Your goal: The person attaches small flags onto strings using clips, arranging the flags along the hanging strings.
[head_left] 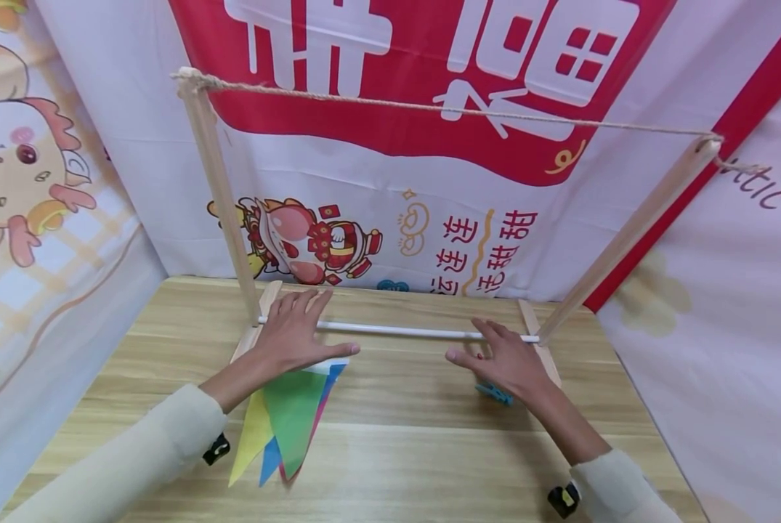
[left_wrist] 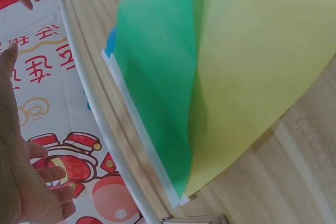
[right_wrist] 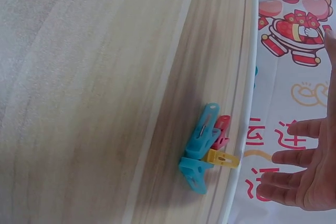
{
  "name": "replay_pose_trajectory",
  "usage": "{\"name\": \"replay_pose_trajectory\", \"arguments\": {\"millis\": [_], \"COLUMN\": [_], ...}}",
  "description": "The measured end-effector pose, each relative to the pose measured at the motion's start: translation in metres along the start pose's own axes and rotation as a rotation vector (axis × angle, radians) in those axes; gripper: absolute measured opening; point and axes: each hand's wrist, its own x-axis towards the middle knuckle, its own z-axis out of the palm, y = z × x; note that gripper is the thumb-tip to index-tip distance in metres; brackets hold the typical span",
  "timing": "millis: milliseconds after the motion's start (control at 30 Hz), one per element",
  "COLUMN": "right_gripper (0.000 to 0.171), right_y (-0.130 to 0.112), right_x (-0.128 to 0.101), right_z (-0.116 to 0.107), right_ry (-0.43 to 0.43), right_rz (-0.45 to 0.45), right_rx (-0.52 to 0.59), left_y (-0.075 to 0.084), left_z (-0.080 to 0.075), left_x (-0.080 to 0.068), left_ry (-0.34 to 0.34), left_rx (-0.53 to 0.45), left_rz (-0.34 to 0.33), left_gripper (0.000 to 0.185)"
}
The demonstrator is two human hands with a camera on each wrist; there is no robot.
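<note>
My left hand hovers over the left end of the white rod, its fingers spread and holding nothing. Below it, triangular pennant flags in green, yellow, blue and pink lie stacked; the left wrist view shows a white band along their top edge. Near the rod's right end is my right hand, also with extended fingers and nothing in them. Partly hidden under it are plastic clothespins; the right wrist view shows blue, red and yellow ones bunched on the table.
A wooden frame rises from the table, with a left post and a right post on flat feet. Twine spans their tops. Printed cloth hangs behind and at both sides.
</note>
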Motion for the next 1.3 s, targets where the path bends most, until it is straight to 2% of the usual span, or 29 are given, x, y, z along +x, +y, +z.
{"name": "replay_pose_trajectory", "arguments": {"millis": [367, 567, 800, 1033, 1300], "right_gripper": [0.106, 0.099, 0.090, 0.079, 0.077], "right_y": [0.003, 0.008, 0.015, 0.024, 0.034], "right_x": [-0.003, -0.005, -0.005, -0.009, -0.012], "right_z": [0.012, 0.020, 0.022, 0.019, 0.018], "right_ry": [-0.023, 0.012, 0.041, 0.031, -0.005], "right_rz": [0.029, -0.007, -0.039, -0.014, 0.040], "right_rx": [-0.030, -0.048, -0.047, -0.030, -0.009], "left_y": [-0.006, -0.011, -0.016, -0.023, -0.030], "left_z": [0.011, 0.017, 0.017, 0.016, 0.016], "left_x": [-0.011, -0.017, -0.022, -0.025, -0.030], "left_ry": [-0.021, -0.026, -0.032, -0.068, -0.079], "left_rx": [0.045, 0.071, 0.053, 0.069, 0.058], "left_rz": [-0.017, -0.019, -0.029, -0.022, -0.003], "left_gripper": [0.121, 0.114, 0.104, 0.095, 0.081]}}
